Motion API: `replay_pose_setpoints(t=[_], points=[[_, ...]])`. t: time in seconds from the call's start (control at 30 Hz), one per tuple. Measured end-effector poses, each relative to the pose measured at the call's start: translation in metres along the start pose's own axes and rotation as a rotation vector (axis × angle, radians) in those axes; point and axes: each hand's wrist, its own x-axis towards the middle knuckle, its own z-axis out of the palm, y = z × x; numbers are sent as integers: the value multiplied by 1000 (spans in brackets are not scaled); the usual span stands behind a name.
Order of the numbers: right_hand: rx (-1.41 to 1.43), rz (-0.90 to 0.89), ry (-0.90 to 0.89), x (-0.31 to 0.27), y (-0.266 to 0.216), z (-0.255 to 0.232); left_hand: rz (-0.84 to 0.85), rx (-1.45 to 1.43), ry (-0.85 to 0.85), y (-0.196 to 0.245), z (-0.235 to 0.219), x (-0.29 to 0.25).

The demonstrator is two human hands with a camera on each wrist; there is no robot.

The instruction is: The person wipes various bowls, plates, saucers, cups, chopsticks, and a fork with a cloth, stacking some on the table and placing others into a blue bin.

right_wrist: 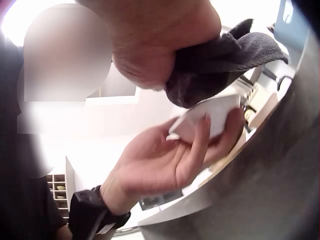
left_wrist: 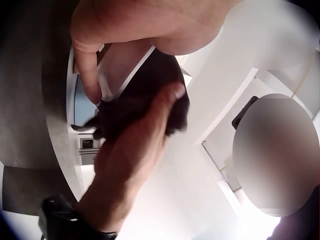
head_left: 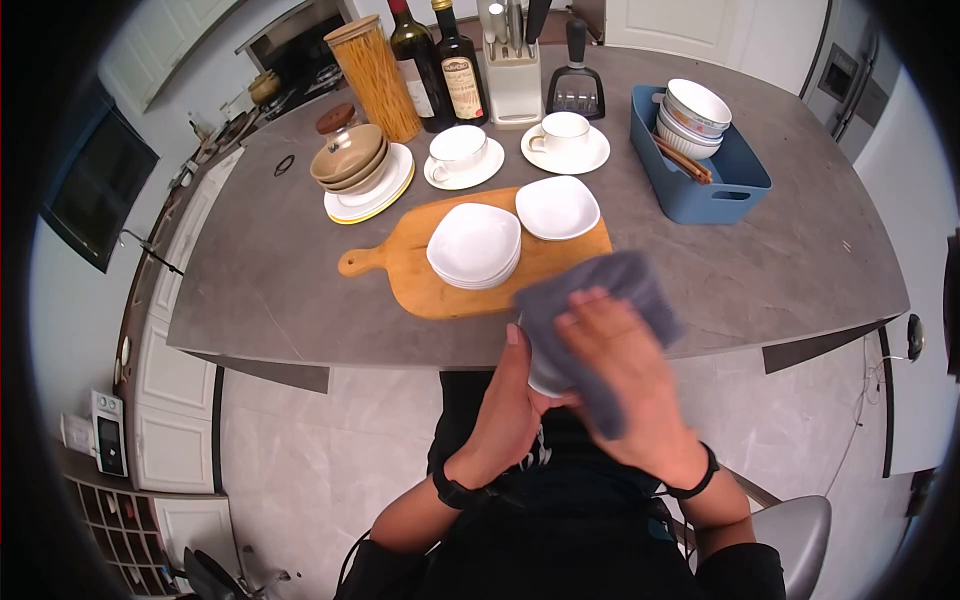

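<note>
My left hand (head_left: pixel 503 405) holds a white dish (right_wrist: pixel 218 109) from below, fingers spread along its underside in the right wrist view. It is tilted in front of my body, by the table's near edge. A dark grey cloth (head_left: pixel 645 285) covers most of the dish in the head view. My right hand (head_left: pixel 628 385) grips this cloth and lays it over the dish; the hand is blurred. Just beyond, a wooden board (head_left: pixel 405 275) bears a stack of white rounded-square dishes (head_left: pixel 474 243) and, to its right, another white dish (head_left: pixel 557 208).
Two white cups on saucers (head_left: pixel 462 160) stand behind the board. Brown bowls (head_left: pixel 350 157) sit on plates at the left. A blue basket (head_left: pixel 690 200) at the right contains bowls. Along the back are a pasta jar (head_left: pixel 375 80), bottles (head_left: pixel 462 80) and a knife block (head_left: pixel 514 90).
</note>
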Motion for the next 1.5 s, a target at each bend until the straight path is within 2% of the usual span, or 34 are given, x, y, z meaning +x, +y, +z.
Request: replay_pose_setpoints(t=[0.07, 0.2, 0.27, 0.3, 0.33, 0.37, 0.4, 0.43, 0.47, 0.5, 0.53, 0.6, 0.63, 0.7, 0.8, 1.0, 1.23, 1.3, 1.33, 1.4, 1.43, 1.47, 1.5], points=[[-17, 5, -122, -5, -3, 18, 52, 134, 101, -6, -2, -1], [116, 17, -141, -8, -5, 20, 76, 246, 123, 7, -8, -10], [483, -45, -24, -13, 4, 25, 253, 463, 125, 23, -13, -7], [484, -45, -23, -19, 4, 19, 348, 525, 151, 29, -16, -3], [722, 164, -45, -29, 0, 8, 356, 661, 280, 47, -5, -3], [955, 376, -68, -38, -4, 3, 461, 705, 343, 56, -13, 10], [959, 374, -74, -44, -4, 5, 511, 739, 342, 72, -20, 21], [996, 447, 37, -50, -3, 9, 562, 774, 341, 89, -25, 31], [1030, 520, 151, -54, -3, 11, 487, 855, 407, 107, -20, 37], [1098, 587, 169, -55, -4, 12, 409, 934, 470, 123, -14, 43], [1097, 586, 174, -54, -4, 11, 410, 936, 466, 132, -29, 59], [984, 541, 255, -52, -3, 9, 678, 1224, 292, 139, -67, 91], [982, 543, 265, -54, -2, 8, 678, 1226, 281, 141, -61, 91], [912, 537, 273, -58, 1, 7, 368, 1236, 376, 144, -47, 86], [863, 551, 313, -58, 4, 7, 288, 1229, 388, 142, -50, 86], [894, 569, 326, -57, 9, 12, 333, 1318, 331, 133, -59, 88], [885, 602, 343, -61, 13, 13, 333, 1384, 362, 133, -50, 83], [894, 627, 355, -64, 15, 12, 667, 1824, 419, 132, -56, 84], [892, 629, 360, -66, 16, 12, 669, 1824, 413, 131, -47, 81], [886, 686, 397, -70, 17, 12, 852, 1853, 513, 124, -15, 70], [886, 685, 386, -70, 19, 14, 868, 1843, 451, 111, -2, 68], [958, 774, 492, -70, 23, 18, 886, 1832, 395, 96, 10, 68], [1028, 861, 598, -69, 28, 22, 967, 1808, 248, 79, 17, 74]])
